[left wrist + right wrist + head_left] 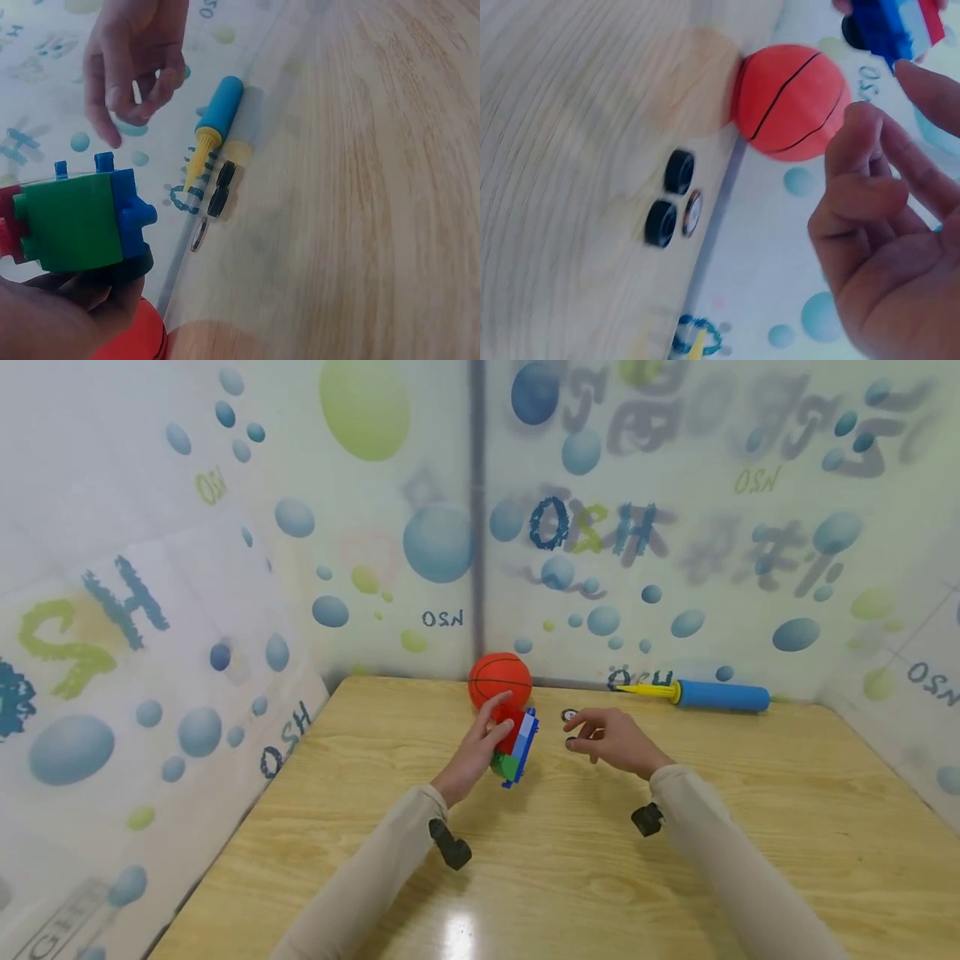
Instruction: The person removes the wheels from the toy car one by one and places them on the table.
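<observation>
My left hand (474, 758) grips a toy block vehicle (519, 745) of red, green, white and blue pieces, held above the wooden table. One black wheel (139, 266) sits at its side near my fingers, and blue pegs stick out of its base. My right hand (618, 742) hovers to the right of the vehicle, fingers loosely bent and nothing between them. Beyond that hand, two loose black wheels (679, 172) lie on the table, along with a thin round disc (693, 214) that has a pale face and a dark rim.
An orange-red basketball (497, 673) rests at the table's back edge, just behind my left hand. To the right along that edge lies a blue hand pump (723, 696) with a yellow nozzle. Printed wall panels (375, 568) border the wooden table (570, 885) at the back and sides.
</observation>
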A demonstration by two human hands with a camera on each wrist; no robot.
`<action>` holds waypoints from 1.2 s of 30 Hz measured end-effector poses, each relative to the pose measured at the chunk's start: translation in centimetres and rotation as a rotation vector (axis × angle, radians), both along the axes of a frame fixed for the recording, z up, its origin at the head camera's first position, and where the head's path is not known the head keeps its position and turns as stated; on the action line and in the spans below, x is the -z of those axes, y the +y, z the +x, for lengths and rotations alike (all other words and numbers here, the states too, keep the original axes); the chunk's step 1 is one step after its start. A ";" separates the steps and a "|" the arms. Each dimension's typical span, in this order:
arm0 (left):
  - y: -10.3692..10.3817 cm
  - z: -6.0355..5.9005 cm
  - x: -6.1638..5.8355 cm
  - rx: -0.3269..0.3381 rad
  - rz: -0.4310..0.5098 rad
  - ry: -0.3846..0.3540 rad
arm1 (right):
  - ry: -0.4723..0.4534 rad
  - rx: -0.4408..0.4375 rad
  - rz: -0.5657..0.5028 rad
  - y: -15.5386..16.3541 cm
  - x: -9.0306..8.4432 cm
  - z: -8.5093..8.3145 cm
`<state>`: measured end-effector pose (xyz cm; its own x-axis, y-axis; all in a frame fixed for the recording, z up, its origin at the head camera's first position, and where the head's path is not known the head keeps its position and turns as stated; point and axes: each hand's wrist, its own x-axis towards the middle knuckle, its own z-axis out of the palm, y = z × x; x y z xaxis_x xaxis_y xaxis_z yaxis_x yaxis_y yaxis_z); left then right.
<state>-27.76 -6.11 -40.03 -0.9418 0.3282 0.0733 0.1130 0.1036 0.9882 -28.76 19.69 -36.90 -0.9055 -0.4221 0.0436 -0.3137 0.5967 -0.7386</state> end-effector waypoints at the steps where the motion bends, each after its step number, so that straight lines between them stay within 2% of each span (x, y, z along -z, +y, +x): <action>1: 0.1 -0.1 0.0 0.000 0.006 -0.002 | 0.021 -0.006 -0.011 -0.2 -0.1 0.1; 6: 0.5 0.1 -0.1 -0.011 -0.002 -0.027 | 0.109 -0.015 -0.066 -1.2 -0.3 0.9; 9: 0.6 0.3 0.0 -0.023 -0.022 -0.045 | 0.127 -0.022 -0.102 -2.0 -0.3 1.3; 13: 0.7 0.4 0.1 -0.031 -0.038 -0.020 | 0.131 -0.032 -0.123 -2.9 -0.4 1.7; 19: 1.3 0.4 -0.1 -0.090 -0.083 0.088 | 0.152 -0.023 -0.106 -3.9 -1.1 2.4; 23: 1.6 0.2 0.2 -0.145 -0.168 0.191 | 0.157 0.000 -0.093 -4.4 -1.0 2.5; 28: 1.9 0.1 0.8 -0.190 -0.278 0.292 | 0.101 0.023 -0.083 -5.0 -0.6 2.5; 36: 2.8 1.0 0.4 -0.283 -0.437 0.435 | -0.025 0.047 -0.158 -5.8 -0.3 2.6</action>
<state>-26.73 -3.33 -40.44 -0.9106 0.1588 0.3815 0.4004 0.5677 0.7193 -26.17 13.88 -36.64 -0.9257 -0.3690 0.0834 -0.2686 0.4858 -0.8318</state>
